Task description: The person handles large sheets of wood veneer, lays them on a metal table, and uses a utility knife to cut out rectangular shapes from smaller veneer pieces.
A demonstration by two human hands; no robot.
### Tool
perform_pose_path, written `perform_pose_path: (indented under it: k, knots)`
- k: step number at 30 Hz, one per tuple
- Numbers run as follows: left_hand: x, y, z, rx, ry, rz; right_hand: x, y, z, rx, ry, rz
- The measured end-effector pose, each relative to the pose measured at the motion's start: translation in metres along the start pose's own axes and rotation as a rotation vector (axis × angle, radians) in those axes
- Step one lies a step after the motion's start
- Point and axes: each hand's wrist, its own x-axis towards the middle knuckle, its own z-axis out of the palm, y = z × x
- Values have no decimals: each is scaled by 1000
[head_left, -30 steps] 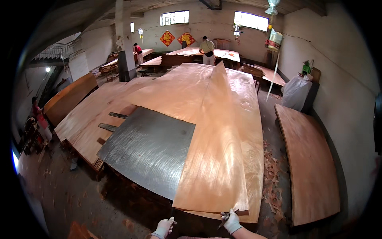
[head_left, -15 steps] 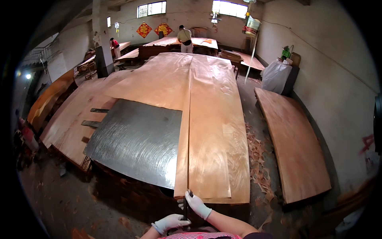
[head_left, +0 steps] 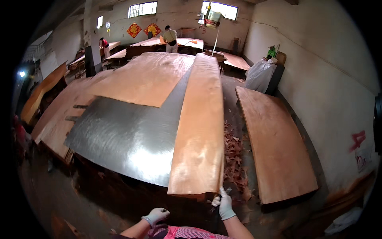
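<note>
My right hand (head_left: 225, 205), in a white glove, is closed around a dark, slim tool (head_left: 215, 208), largely hidden by the fingers. Its fingertips meet the near right corner of a tan wood veneer sheet (head_left: 199, 147), which lies in a long strip, curled along its right side. My left hand (head_left: 158, 215), gloved too, hovers low and apart from the sheet. Its fingers are curled together, and nothing shows in them. Left of the strip, a shiny dark grey panel (head_left: 123, 133) lies bare, partly covered farther back by another veneer sheet (head_left: 143, 79).
A low stack of wood sheets (head_left: 278, 147) stands to the right, with veneer scraps (head_left: 234, 159) littering the floor between. Another stack (head_left: 55, 115) lies left. Farther back, a person (head_left: 171, 39) stands at a table; a bucket (head_left: 214, 19) hangs overhead.
The right veneer sheet has shifted and folded into a narrower strip, baring more grey panel. My right hand moved right with the tool; my left hand came away from it. The view shifted rightward.
</note>
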Motion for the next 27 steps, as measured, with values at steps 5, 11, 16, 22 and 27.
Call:
perform_pose_path:
  k: [5, 11, 16, 22, 27]
  knots:
    - [40, 26, 122, -168, 16, -68, -33, -134, -139, 93, -85, 13]
    - [90, 83, 267, -1086, -271, -312, -62, -266, -251, 340, -407, 94]
    - [153, 131, 333, -1258, -103, -376, -63, -338, -309, 501, -550, 54]
    - [238, 185, 383, -1641, 187, -382, -49, -425, -352, 618, -488, 103]
    - [277, 231, 452, -1851, 66, 99, -33, -481, -453, 619, -530, 62]
